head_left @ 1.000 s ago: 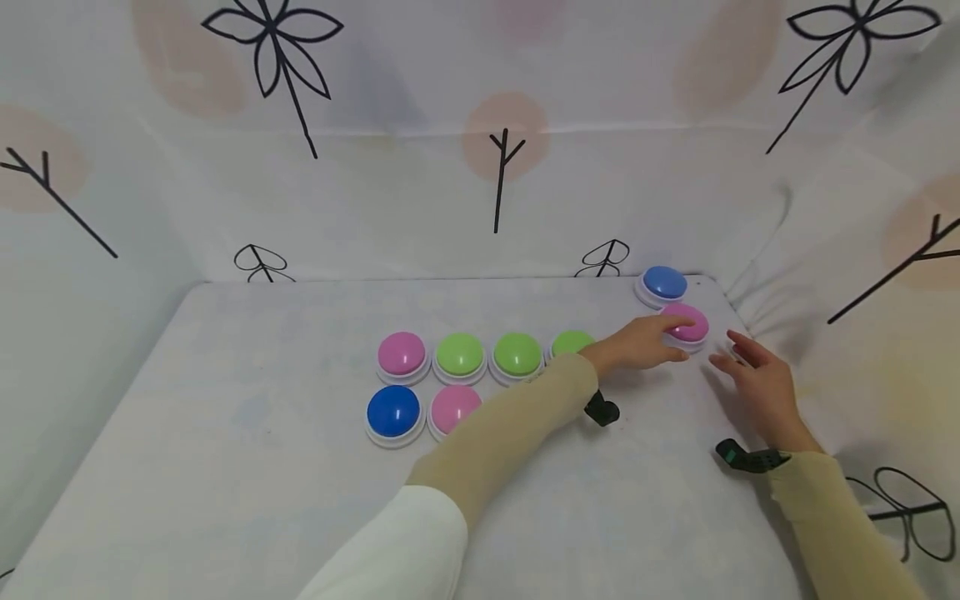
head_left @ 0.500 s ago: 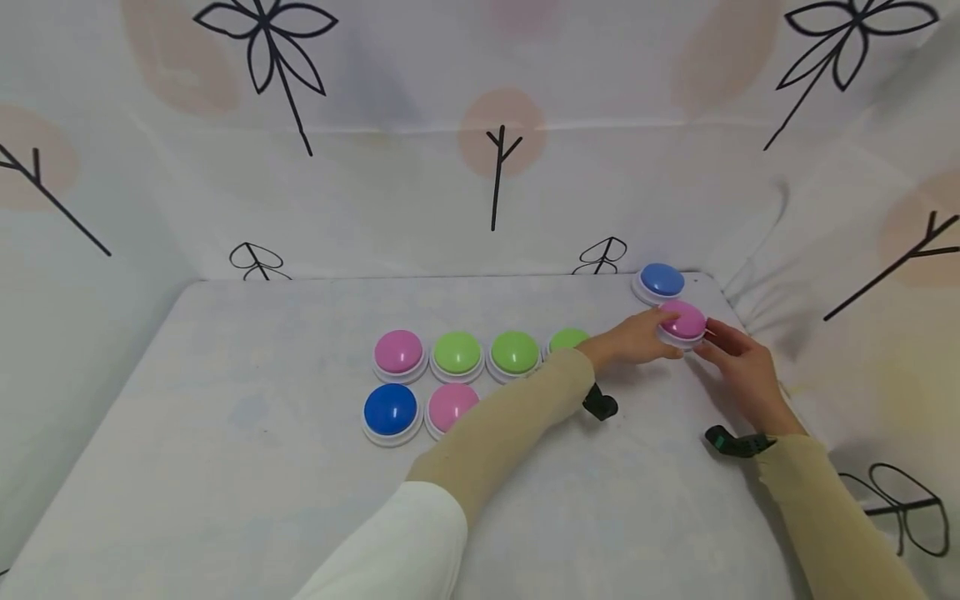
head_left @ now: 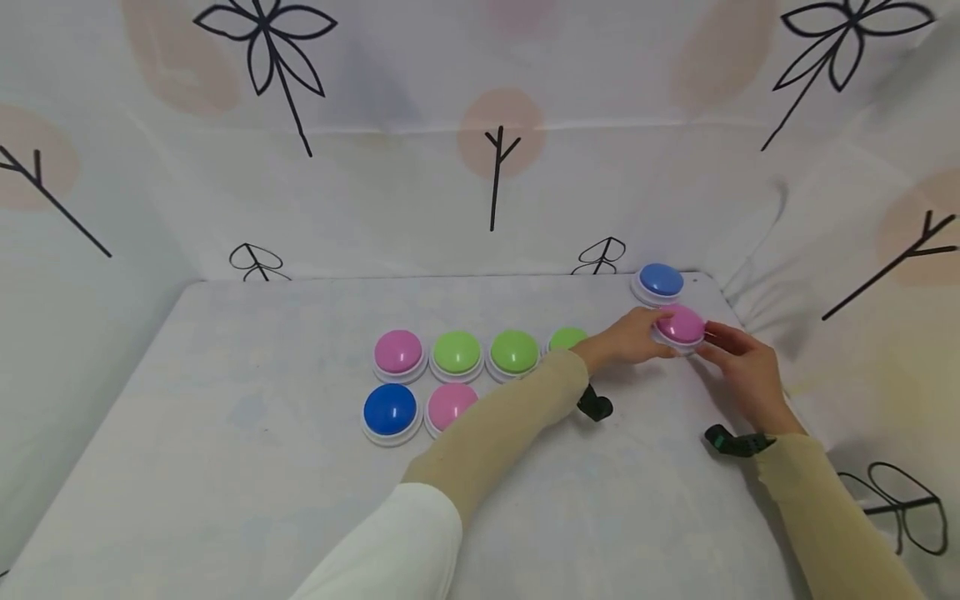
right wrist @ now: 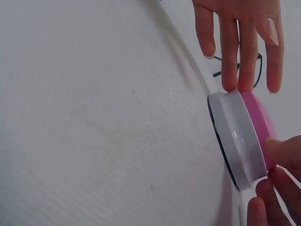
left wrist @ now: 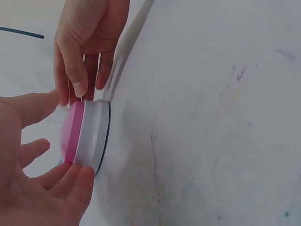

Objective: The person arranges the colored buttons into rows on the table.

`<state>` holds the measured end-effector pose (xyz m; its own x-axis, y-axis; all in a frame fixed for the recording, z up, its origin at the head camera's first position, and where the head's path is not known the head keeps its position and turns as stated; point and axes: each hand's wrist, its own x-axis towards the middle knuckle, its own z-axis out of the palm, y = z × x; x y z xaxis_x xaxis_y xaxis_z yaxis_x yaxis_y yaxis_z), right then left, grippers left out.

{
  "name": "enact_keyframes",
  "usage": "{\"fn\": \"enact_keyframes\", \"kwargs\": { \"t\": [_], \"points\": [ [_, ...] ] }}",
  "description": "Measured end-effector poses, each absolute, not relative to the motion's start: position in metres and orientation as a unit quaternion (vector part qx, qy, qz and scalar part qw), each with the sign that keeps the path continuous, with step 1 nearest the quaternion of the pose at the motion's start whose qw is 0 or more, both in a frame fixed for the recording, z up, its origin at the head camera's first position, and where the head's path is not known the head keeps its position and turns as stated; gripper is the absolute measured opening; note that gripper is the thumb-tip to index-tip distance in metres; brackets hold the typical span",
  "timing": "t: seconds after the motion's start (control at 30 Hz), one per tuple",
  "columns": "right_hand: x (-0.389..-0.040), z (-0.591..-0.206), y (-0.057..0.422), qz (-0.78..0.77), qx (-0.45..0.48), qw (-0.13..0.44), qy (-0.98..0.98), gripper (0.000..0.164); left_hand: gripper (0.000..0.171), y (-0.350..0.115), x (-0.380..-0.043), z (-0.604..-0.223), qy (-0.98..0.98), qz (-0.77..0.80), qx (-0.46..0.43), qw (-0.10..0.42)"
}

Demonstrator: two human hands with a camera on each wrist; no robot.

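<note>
A pink push button (head_left: 681, 323) with a white round base sits between both hands near the far right corner of the table (head_left: 247, 467). From its left, my left hand (head_left: 630, 335) holds it, fingers against the side of the base. On the opposite side my right hand (head_left: 752, 379) holds it too, with the thumb on the pink dome and fingers by the rim in the right wrist view. Both wrist views show the button edge-on, its dark underside rim near the white surface; whether it touches is unclear. Just behind stands a blue push button (head_left: 662, 280).
Left of the hands, a row holds a pink button (head_left: 397, 352) and green buttons (head_left: 457, 352), the last partly behind the left sleeve. In front are a dark blue button (head_left: 390, 409) and a pink one (head_left: 450, 404), partly covered. Patterned cloth walls (head_left: 420, 208) edge the table.
My right hand has moved left and come onto the pink button, which it stood apart from a second ago. The left hand's fingers have shifted from over the dome toward its left side.
</note>
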<state>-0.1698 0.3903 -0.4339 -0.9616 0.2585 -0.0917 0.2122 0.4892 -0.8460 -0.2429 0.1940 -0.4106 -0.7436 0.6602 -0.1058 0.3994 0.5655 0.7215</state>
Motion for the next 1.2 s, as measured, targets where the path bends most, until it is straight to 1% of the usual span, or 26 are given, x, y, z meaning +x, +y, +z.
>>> {"fn": "enact_keyframes", "kwargs": {
  "t": [0.07,0.17,0.23,0.37,0.5,0.63,0.83,1.0,1.2],
  "points": [
    [-0.172,-0.435,0.390,0.491,-0.133,0.017,-0.861,0.064,0.074,0.193,-0.245,-0.412,0.866,0.357,0.299,0.185],
    [-0.177,-0.435,0.388,0.503,-0.128,-0.010,-0.855,0.068,0.077,0.191,-0.246,-0.414,0.857,0.380,0.284,0.199],
    [-0.179,-0.436,0.386,0.498,-0.125,-0.017,-0.858,0.070,0.081,0.192,-0.246,-0.416,0.853,0.390,0.274,0.211],
    [-0.179,-0.435,0.382,0.475,-0.134,-0.002,-0.870,0.068,0.086,0.195,-0.244,-0.416,0.856,0.384,0.271,0.217],
    [-0.179,-0.433,0.381,0.471,-0.146,0.010,-0.870,0.068,0.085,0.196,-0.243,-0.412,0.859,0.380,0.269,0.212],
    [-0.177,-0.433,0.381,0.473,-0.151,0.015,-0.868,0.069,0.082,0.195,-0.242,-0.409,0.859,0.387,0.270,0.200],
    [-0.168,-0.430,0.380,0.466,-0.143,0.022,-0.873,0.069,0.071,0.191,-0.241,-0.407,0.861,0.375,0.294,0.178],
    [-0.156,-0.430,0.378,0.452,-0.123,0.021,-0.883,0.074,0.066,0.188,-0.238,-0.407,0.873,0.333,0.323,0.148],
    [-0.140,-0.428,0.375,0.435,-0.097,0.025,-0.895,0.075,0.062,0.185,-0.228,-0.410,0.890,0.287,0.332,0.123]
  ]
}}
